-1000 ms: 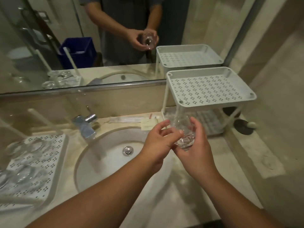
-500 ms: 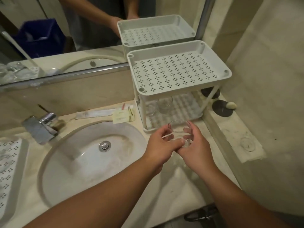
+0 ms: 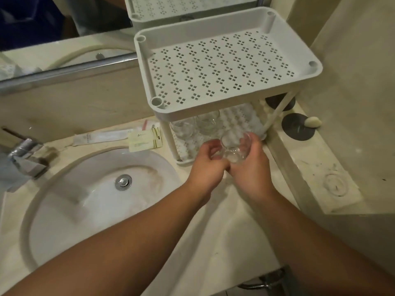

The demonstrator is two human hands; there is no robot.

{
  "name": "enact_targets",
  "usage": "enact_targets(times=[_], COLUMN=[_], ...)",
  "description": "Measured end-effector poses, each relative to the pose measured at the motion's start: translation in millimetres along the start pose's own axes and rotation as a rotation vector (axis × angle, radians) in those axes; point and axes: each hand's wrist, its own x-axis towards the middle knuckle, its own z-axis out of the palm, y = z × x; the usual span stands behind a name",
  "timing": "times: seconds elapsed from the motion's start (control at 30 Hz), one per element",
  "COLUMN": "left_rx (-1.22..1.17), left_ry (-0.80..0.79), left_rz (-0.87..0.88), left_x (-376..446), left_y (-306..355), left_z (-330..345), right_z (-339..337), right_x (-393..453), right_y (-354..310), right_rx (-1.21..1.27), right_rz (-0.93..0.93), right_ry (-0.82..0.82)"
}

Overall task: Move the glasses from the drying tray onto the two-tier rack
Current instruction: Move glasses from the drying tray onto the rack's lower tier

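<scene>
Small clear drinking glass [image 3: 235, 149] clamped in curled right hand [image 3: 249, 167], axis tilted, mouth toward 11 o'clock. Left hand [image 3: 208, 165] touches it, fingers curled. White perforated two-tier rack [image 3: 233, 113]: lower shelf just beyond at 12 o'clock, two clear glasses [image 3: 195, 126] there.

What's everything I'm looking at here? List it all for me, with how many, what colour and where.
two-tier rack: one, white, on the counter right of the basin; top tier bare
glasses on the lower tier: two, clear, at its back left
held glass: one, clear, over the lower tier's front edge
basin: one, white, left of the rack
tap: one, chrome, far left
sachets: a few, pale, behind the basin
round discs: two, dark, on the right ledge
mirror: one, behind the counter
left hand: beside the held glass, fingers curled
right hand: grips the held glass
</scene>
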Motion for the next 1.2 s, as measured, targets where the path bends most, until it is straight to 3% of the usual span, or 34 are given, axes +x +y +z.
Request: enact_targets(times=[0.2, 0.5, 0.63, 0.73, 0.9, 1.1, 1.13, 1.2], left_rx=[-0.089, -0.588, -0.64, -0.652, -0.618, -0.633, -0.636, -0.635], left_ry=[-0.024, -0.035, -0.023, -0.009, 0.065, -0.009, -0.019, -0.022], left_rz=[-0.068, -0.211, -0.236, -0.243, -0.241, -0.239, -0.236, -0.235], left_x=[35, 65, 76, 84, 99, 108, 109, 112], left_y=[17, 26, 24, 23, 24, 31, 32, 32], left_z=[5, 16, 17, 15, 8, 6, 7, 9], right_z=[12, 27, 34, 41, 45, 45, 47, 54], right_x=[43, 100, 109, 120, 131, 136, 141, 143], right_y=[6, 14, 16, 7, 8, 9, 9, 8], right_rx=[-0.045, -0.029, -0.122, -0.054, -0.216, -0.406, -0.351, 0.018], right_rz=[-0.107, -0.037, -0.095, -0.082, -0.161, -0.291, -0.265, -0.027], right_ry=[0.095, 0.184, 0.23, 0.205, 0.154, 0.176, 0.174, 0.096])
